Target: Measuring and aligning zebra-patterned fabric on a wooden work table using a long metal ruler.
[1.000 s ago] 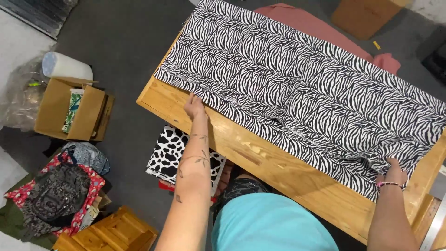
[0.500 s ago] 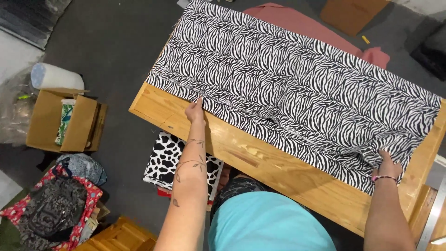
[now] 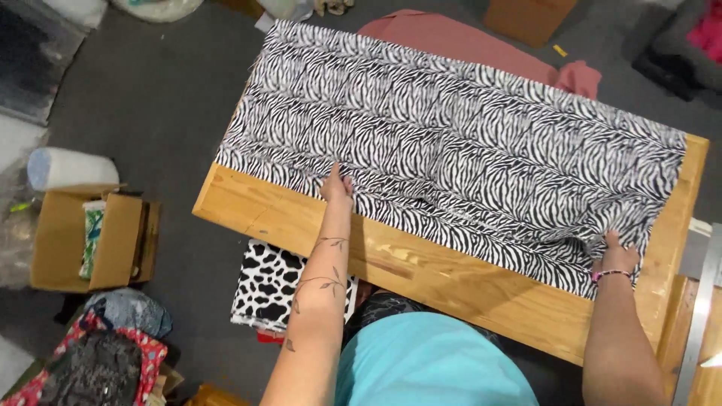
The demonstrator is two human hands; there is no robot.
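On the wooden table [image 3: 421,274], the left hand [image 3: 336,186] presses flat on the zebra-print fabric [image 3: 451,143]; the right hand [image 3: 615,254] pinches its near edge.

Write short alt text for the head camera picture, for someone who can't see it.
Seen from above, a person's left hand and right hand rest on the near edge of zebra-print fabric spread over a wooden table. A cardboard box sits on the grey floor.

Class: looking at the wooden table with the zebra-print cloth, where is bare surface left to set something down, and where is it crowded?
Bare wood runs along the near edge of the table, between the zebra-print cloth and the person's body, widest between the left hand and right hand. A narrow strip shows at the right end. The cloth covers the rest.
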